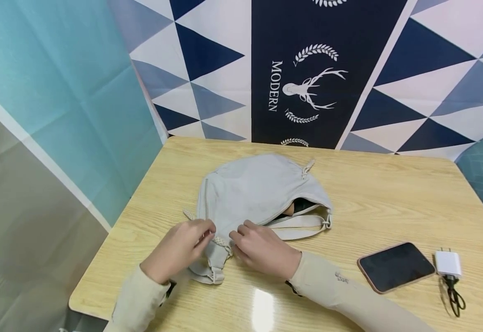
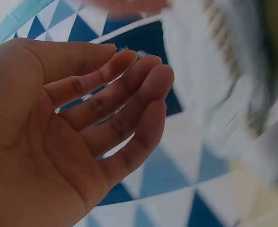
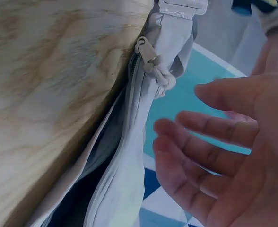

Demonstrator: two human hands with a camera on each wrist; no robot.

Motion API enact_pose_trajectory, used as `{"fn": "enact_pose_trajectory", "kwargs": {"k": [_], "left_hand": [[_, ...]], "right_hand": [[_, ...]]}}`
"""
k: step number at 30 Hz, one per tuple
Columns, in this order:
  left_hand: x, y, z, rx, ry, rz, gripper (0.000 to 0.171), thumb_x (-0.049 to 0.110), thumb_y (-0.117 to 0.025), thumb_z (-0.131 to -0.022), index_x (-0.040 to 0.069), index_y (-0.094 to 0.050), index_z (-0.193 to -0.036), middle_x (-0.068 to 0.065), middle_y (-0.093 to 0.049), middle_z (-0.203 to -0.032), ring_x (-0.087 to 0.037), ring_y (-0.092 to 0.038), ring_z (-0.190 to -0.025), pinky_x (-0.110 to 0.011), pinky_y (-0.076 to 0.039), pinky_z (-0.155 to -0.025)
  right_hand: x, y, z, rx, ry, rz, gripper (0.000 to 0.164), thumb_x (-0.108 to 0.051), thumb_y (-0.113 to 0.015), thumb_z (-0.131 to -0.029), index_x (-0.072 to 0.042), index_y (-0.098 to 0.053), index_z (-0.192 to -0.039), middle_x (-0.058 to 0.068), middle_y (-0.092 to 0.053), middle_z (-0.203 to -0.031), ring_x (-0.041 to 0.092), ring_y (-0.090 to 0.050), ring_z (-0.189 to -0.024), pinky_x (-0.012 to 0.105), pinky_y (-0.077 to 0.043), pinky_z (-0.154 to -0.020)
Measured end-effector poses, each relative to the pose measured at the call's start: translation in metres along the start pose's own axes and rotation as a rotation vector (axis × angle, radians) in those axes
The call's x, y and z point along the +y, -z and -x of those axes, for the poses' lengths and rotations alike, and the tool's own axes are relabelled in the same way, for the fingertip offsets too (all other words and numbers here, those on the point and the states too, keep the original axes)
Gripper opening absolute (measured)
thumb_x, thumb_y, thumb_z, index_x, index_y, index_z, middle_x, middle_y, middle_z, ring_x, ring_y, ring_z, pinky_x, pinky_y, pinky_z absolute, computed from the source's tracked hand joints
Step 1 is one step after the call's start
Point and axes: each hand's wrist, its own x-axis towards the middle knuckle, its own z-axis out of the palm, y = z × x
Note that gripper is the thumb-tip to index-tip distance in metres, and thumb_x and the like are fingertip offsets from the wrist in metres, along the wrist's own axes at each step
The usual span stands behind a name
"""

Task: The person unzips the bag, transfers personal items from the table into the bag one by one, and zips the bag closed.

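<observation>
A light grey shoulder bag (image 1: 250, 189) lies on the table, its zipped mouth gaping at the right. Something tan-brown (image 1: 290, 210) shows in the dark opening. At the bag's near end is my left hand (image 1: 183, 246), its fingers loosely bent and nothing in them in the left wrist view. My right hand (image 1: 262, 246) hovers by the bag's near edge, fingers apart and half curled around nothing. Close to its fingertips in the right wrist view are the zipper slider (image 3: 147, 51) and its knotted cord pull (image 3: 162, 79). The strap buckle (image 1: 215, 275) hangs below the left hand.
On the right of the wooden table (image 1: 370, 193) lies a phone (image 1: 396, 267) with a dark screen. Beside it is a white charger plug (image 1: 448, 263) with a short black cable (image 1: 455, 297). Patterned cloth (image 1: 208, 60) hangs behind the table and along its left side.
</observation>
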Motion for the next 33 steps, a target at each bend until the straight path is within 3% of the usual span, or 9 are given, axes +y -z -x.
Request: {"fn": "enact_pose_trajectory", "kwargs": {"k": [6, 9, 13, 19, 24, 27, 33], "left_hand": [[-0.007, -0.030, 0.022, -0.117, 0.067, 0.152, 0.005, 0.009, -0.069, -0.093, 0.013, -0.070, -0.091, 0.012, -0.060, -0.080, 0.001, -0.053, -0.070, -0.022, -0.049, -0.065], [-0.008, -0.041, 0.027, -0.142, 0.082, 0.160, 0.005, 0.009, -0.069, -0.093, 0.013, -0.072, -0.091, 0.010, -0.063, -0.083, -0.001, -0.057, -0.075, -0.025, -0.051, -0.070], [-0.003, -0.049, 0.026, -0.114, 0.053, 0.093, 0.005, 0.012, -0.070, -0.090, 0.012, -0.071, -0.085, 0.008, -0.064, -0.082, -0.005, -0.058, -0.076, -0.027, -0.051, -0.070], [0.012, -0.054, 0.022, -0.082, 0.065, 0.000, 0.027, 0.034, -0.073, -0.089, 0.019, -0.060, -0.072, 0.009, -0.054, -0.070, -0.004, -0.048, -0.061, -0.023, -0.041, -0.054], [0.032, -0.061, 0.023, -0.040, 0.092, -0.208, 0.046, 0.054, -0.075, -0.082, 0.009, -0.068, -0.081, 0.000, -0.061, -0.073, -0.016, -0.058, -0.063, -0.031, -0.045, -0.054], [0.046, -0.066, 0.022, -0.030, 0.115, -0.304, 0.047, 0.052, -0.078, -0.078, 0.006, -0.069, -0.083, -0.004, -0.062, -0.073, -0.021, -0.060, -0.065, -0.036, -0.045, -0.054], [0.061, -0.077, 0.017, 0.001, 0.157, -0.395, 0.026, 0.028, -0.079, -0.077, 0.006, -0.065, -0.078, -0.005, -0.058, -0.066, -0.023, -0.059, -0.060, -0.035, -0.040, -0.051]], "right_hand": [[-0.002, -0.013, -0.012, -0.034, -0.001, 0.045, 0.012, -0.022, -0.068, -0.093, -0.013, -0.063, -0.085, -0.002, -0.058, -0.077, 0.014, -0.050, -0.071, 0.026, -0.045, -0.060], [-0.005, -0.019, -0.014, -0.072, -0.031, 0.079, 0.022, -0.032, -0.073, -0.089, -0.014, -0.061, -0.083, -0.001, -0.055, -0.076, 0.015, -0.049, -0.070, 0.027, -0.044, -0.057], [-0.007, -0.026, -0.017, -0.104, -0.063, 0.116, 0.025, -0.030, -0.078, -0.086, -0.013, -0.060, -0.080, 0.000, -0.053, -0.074, 0.017, -0.050, -0.068, 0.028, -0.044, -0.055], [-0.006, -0.024, -0.016, -0.169, -0.113, 0.006, 0.022, -0.018, -0.071, -0.082, -0.013, -0.052, -0.072, -0.001, -0.049, -0.062, 0.015, -0.048, -0.057, 0.029, -0.041, -0.046], [-0.004, -0.015, -0.006, -0.182, -0.134, -0.090, 0.020, -0.017, -0.066, -0.080, -0.016, -0.047, -0.074, -0.006, -0.045, -0.058, 0.011, -0.046, -0.052, 0.029, -0.040, -0.044], [-0.003, -0.010, 0.002, -0.176, -0.125, -0.138, 0.018, -0.013, -0.063, -0.082, -0.016, -0.045, -0.079, -0.008, -0.042, -0.057, 0.008, -0.043, -0.050, 0.027, -0.038, -0.044], [0.002, -0.002, 0.013, -0.096, -0.115, -0.155, 0.015, -0.008, -0.061, -0.088, -0.012, -0.047, -0.090, -0.007, -0.041, -0.061, 0.008, -0.043, -0.053, 0.025, -0.038, -0.047]]}}
